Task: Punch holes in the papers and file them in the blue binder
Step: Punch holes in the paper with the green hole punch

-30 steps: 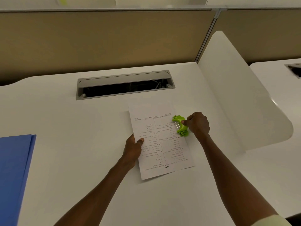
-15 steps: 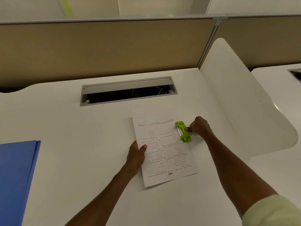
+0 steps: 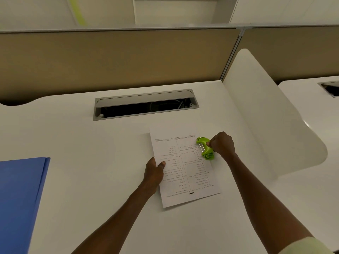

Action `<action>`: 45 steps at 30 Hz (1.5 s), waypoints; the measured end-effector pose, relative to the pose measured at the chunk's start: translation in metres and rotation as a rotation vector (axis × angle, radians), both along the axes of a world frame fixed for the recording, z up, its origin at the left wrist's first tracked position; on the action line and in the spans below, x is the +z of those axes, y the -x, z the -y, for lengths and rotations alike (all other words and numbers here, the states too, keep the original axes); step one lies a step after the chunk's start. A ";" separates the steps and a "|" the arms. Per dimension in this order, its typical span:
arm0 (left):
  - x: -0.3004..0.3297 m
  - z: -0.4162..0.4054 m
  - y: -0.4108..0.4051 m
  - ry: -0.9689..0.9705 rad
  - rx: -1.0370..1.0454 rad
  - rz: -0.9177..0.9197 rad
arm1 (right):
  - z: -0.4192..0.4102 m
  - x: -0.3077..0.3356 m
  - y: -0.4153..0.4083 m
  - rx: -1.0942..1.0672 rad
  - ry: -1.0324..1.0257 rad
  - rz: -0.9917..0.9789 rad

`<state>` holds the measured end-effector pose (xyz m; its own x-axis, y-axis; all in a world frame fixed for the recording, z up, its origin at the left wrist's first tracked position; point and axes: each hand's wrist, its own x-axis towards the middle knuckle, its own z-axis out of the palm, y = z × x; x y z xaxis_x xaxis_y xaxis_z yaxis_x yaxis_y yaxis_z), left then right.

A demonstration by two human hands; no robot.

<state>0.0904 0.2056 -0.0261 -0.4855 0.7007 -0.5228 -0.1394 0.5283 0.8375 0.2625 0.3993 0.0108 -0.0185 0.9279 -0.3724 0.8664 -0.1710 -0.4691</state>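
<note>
A printed sheet of paper (image 3: 185, 167) lies on the white desk (image 3: 91, 153), text upside down to me. My left hand (image 3: 154, 173) grips its left edge, thumb on top. A small lime-green hole punch (image 3: 205, 148) sits over the sheet's right edge near the top corner. My right hand (image 3: 222, 144) is closed around the punch from the right side. The blue binder (image 3: 20, 197) lies shut at the desk's left edge, well apart from both hands.
A grey cable slot (image 3: 145, 104) is set into the desk behind the paper. A tan partition (image 3: 119, 59) runs along the back. A white curved divider (image 3: 266, 114) rises to the right of my right hand, with another desk beyond it.
My head has tilted, so everything sits lower in view. My right hand has shifted its grip on the punch slightly; paper and left hand keep their places.
</note>
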 end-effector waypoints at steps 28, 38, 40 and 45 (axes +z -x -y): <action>-0.008 0.012 -0.004 0.060 0.051 0.003 | 0.005 0.000 0.007 0.010 -0.102 0.057; -0.012 0.027 0.010 0.041 0.079 0.066 | 0.003 -0.001 0.003 -0.057 -0.078 0.023; -0.009 0.030 0.011 0.026 0.079 0.068 | 0.003 -0.002 0.001 -0.062 -0.050 0.018; -0.002 0.045 0.022 0.008 0.067 0.055 | 0.025 0.005 -0.001 0.030 -0.238 0.008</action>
<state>0.0688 0.1604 -0.0276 -0.5011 0.6634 -0.5557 -0.2206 0.5230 0.8233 0.2634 0.3742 0.0154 -0.0452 0.9886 -0.1435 0.8734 -0.0307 -0.4861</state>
